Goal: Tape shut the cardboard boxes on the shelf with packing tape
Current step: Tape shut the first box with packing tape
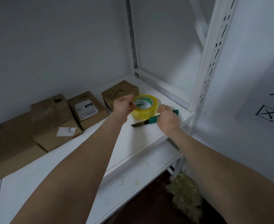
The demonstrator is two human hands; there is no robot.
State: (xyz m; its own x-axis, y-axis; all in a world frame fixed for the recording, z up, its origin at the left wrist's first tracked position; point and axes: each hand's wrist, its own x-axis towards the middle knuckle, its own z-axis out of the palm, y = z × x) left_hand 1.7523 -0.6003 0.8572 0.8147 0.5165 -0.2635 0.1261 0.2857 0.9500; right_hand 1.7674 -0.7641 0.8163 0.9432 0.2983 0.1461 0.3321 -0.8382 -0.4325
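Observation:
A roll of yellowish clear packing tape (145, 109) lies on the white shelf (133, 139) near its right end. My left hand (124, 105) pinches the roll's left rim. My right hand (168, 118) is curled at the roll's right side, over the green handle of a utility knife (152, 119) whose blade points left on the shelf; whether it grips the knife or the roll is unclear. Several cardboard boxes stand along the back: a small one (116, 91) just behind the tape, a labelled one (87, 109) and a crumpled one (55, 120) further left.
A large flat cardboard box (8, 146) lies at the far left. White slotted uprights (207, 75) frame the shelf's right end. A lower shelf (133, 186) sits below, with pale stuffing (184, 196) on the dark floor. A sheet with printed characters (271, 102) hangs at right.

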